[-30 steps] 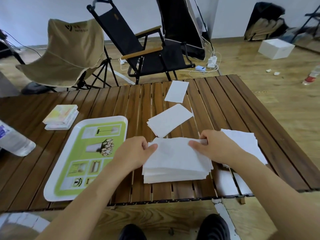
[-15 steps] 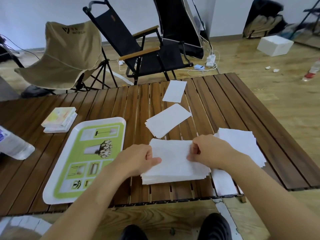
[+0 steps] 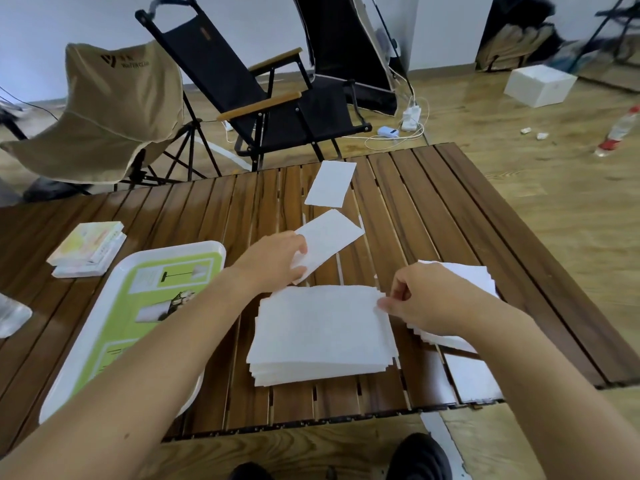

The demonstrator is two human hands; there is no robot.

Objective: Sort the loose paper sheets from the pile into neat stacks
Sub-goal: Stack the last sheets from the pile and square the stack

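On the dark brown slatted wooden tabletop [image 3: 450, 220], a thick squared stack of white paper sheets [image 3: 322, 334] is seen near the front edge, with a fanned pile of white sheets [image 3: 474, 275] just beside it on the right. A loose white rectangular sheet [image 3: 329, 237] beyond the stack is pinched at its near end by the left hand [image 3: 273, 261]. The stack's right edge is nipped by the right hand [image 3: 426, 299], its fingers curled. Gathering seems in hand; next, the sheet should be drawn onto the stack and squared.
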